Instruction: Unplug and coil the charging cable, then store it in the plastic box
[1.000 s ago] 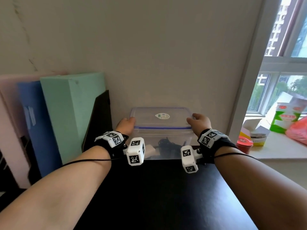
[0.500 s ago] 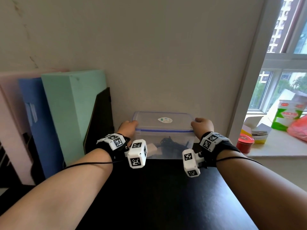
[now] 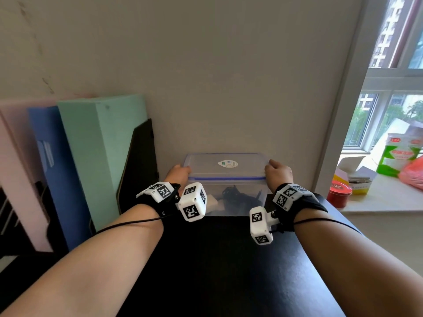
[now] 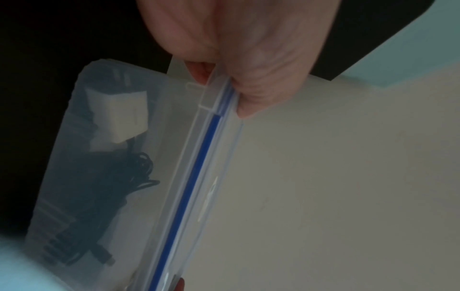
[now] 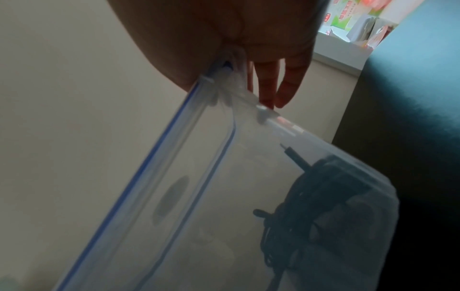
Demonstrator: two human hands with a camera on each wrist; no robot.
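A clear plastic box [image 3: 238,202] with a blue-sealed lid [image 3: 225,164] stands on the black table [image 3: 217,271] against the wall. Inside lie the coiled black charging cable [image 3: 238,195] [image 4: 119,187] [image 5: 311,206] and a white charger block [image 4: 119,116] [image 3: 212,201]. My left hand [image 3: 179,173] grips the lid's left end, thumb on top [image 4: 248,102] and fingers at the side latch. My right hand [image 3: 278,171] grips the lid's right end, with fingers [image 5: 276,88] hanging down over the side latch [image 5: 267,112].
Green [image 3: 98,156], blue [image 3: 50,170] and pink [image 3: 16,175] foam blocks and a black board [image 3: 139,163] lean at the left. On the window sill [image 3: 389,202] at the right stand a red tin [image 3: 338,195], cartons and a green-and-white bag [image 3: 398,156].
Both hands have stayed on the lid's ends, curling further over its edges. The box and its contents have not moved; the head view tilted slightly upward.
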